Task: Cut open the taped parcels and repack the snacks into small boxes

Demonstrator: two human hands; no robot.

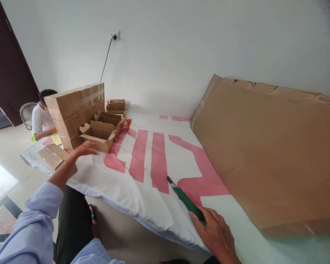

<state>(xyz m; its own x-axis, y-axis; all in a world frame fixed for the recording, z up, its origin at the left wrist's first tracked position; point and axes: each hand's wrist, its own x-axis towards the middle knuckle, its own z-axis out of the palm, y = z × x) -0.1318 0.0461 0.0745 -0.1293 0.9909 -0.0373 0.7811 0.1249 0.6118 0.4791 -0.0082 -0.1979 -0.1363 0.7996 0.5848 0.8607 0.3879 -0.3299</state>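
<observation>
My right hand [217, 233] grips a green utility knife [187, 200] near the front of the covered table. The knife's dark blade end points away from me, over the cloth. My left hand [85, 149] reaches across with its fingers stretched out and nothing seen in them. Just beyond those fingers stands an open cardboard box [103, 145] with its flaps raised; whether they touch it I cannot tell. A closed, taped carton [51, 156] lies beside my left forearm, which partly covers it.
Stacked cartons [68, 106] form a wall at the left, with more open boxes [117, 106] behind. A red packet [126, 124] lies beside them. A large cardboard sheet [275, 157] leans at the right on the white and red cloth [143, 198]. Another person [42, 119] sits beyond the stack.
</observation>
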